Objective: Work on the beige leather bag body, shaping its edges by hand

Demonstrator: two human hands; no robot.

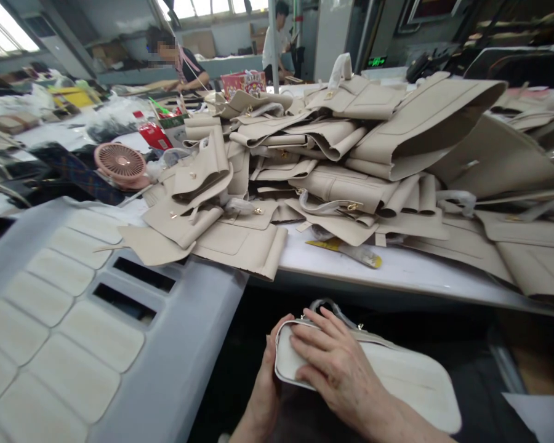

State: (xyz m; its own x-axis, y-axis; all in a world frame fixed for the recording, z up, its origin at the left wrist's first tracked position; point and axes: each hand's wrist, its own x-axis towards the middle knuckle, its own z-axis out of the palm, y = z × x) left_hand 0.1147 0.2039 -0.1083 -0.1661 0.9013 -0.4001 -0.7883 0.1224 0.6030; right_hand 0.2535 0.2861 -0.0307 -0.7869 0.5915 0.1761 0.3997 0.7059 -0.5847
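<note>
A handbag (410, 375) lies tilted over my lap, its pale, rounded-corner base panel facing me. At its left end, my left hand (265, 375) is closed around the side, thumb near the rim; some of its fingers are hidden behind the bag. My right hand (335, 357) rests on the panel near that end, fingers spread and flat against the surface. Behind the fingers, a plastic-wrapped handle (335, 309) with small metal fittings stands up from the bag's far edge. The bag's far side is hidden.
Beige unfinished bag pieces (332, 184) are heaped on the white table (300, 258). A yellow-marked blade-like tool (346, 251) lies at its front edge. Pale rounded panels (90, 332) cover the grey surface at left. A pink fan (120, 165) stands behind; two people work farther back.
</note>
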